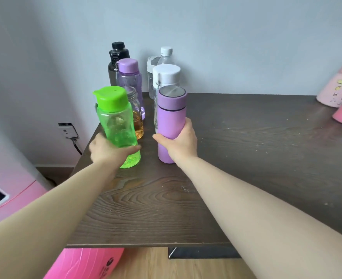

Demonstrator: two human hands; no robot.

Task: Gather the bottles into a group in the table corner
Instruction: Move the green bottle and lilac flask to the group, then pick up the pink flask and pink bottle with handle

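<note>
Corner group (146, 77): six-odd bottles massed at far left desk (246, 158) corner.
Left hand (107, 152): clamped on green bottle (117, 127), arriving.
Right hand (178, 143): clamped on lilac flask (171, 115).
Left over: two pink bottles (337, 91) far right.

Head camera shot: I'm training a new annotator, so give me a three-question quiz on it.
1. True or false: the left hand grips the green bottle.
2. The right hand holds: A) black bottle B) purple flask C) pink bottle.
3. Where are the pink bottles?

Key: 1 true. 2 B. 3 At the table's far right, apart from the corner group.
</note>
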